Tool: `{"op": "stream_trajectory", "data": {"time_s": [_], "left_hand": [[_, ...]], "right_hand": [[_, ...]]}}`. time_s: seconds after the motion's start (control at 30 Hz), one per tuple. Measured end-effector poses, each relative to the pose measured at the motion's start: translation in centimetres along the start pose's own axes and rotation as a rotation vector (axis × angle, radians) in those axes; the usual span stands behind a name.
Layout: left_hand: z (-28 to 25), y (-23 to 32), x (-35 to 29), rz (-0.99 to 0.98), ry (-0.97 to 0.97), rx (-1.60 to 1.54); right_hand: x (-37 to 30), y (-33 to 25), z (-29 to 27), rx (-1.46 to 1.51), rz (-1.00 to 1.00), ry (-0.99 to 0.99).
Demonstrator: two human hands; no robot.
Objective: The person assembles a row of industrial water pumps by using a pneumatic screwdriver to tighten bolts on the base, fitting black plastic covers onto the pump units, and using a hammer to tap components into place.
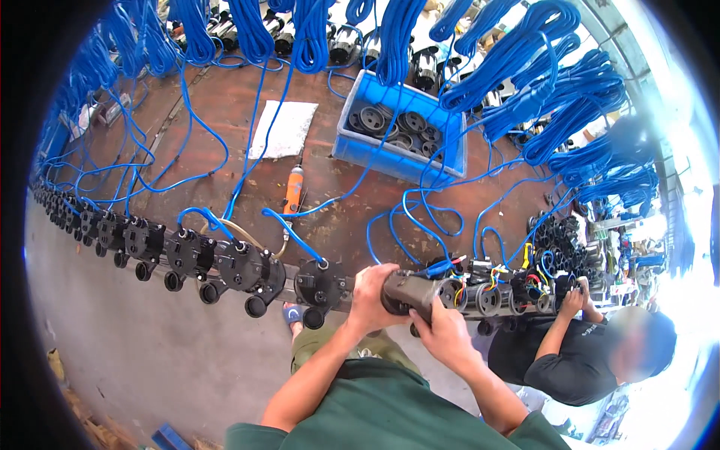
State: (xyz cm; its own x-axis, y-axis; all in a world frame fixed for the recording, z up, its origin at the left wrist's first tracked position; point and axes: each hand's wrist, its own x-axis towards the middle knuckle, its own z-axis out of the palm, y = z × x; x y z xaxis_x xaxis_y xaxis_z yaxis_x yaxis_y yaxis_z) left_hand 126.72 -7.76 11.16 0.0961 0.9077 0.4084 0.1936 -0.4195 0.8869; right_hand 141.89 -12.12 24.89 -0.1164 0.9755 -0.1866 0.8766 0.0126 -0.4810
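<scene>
Both of my hands are at a dark, rounded housing (409,291) held over the table's near edge. My left hand (369,300) wraps its left side, fingers closed against it. From the right, my right hand (450,337) grips its lower end with the thumb pressed on it. The housing hides some of the fingertips. Just left of my left hand, a black round pump unit (319,285) with a blue cable stands at the edge. To the right of the housing are open round motor bodies (489,298) with coloured wires showing.
A row of black pump units (191,253) lines the edge leftward. On the brown table (217,112) lie an orange power screwdriver (294,187), a white sheet (283,129) and a blue crate (390,159) of black round parts. Blue cable coils (517,52) hang above. A co-worker (577,360) works at right.
</scene>
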Motion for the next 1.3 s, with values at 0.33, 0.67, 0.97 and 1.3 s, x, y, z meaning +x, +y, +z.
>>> {"op": "stream_trajectory", "data": {"time_s": [0.33,0.67,0.97,1.3], "left_hand": [[0.6,-0.3,0.2,-0.09,0.012,-0.06],[0.1,0.4,0.1,-0.06,-0.056,-0.012],[-0.2,0.1,0.2,-0.033,-0.07,-0.012],[0.2,0.3,0.2,-0.059,-0.096,0.004]], "right_hand": [[-0.9,-0.2,1.0,-0.142,-0.065,0.058],[-4.3,1.1,-4.9,0.113,-0.095,0.261],[-3.3,-2.5,-9.2,0.329,0.146,0.039],[-1.4,0.5,-4.2,0.331,0.134,-0.197]]}}
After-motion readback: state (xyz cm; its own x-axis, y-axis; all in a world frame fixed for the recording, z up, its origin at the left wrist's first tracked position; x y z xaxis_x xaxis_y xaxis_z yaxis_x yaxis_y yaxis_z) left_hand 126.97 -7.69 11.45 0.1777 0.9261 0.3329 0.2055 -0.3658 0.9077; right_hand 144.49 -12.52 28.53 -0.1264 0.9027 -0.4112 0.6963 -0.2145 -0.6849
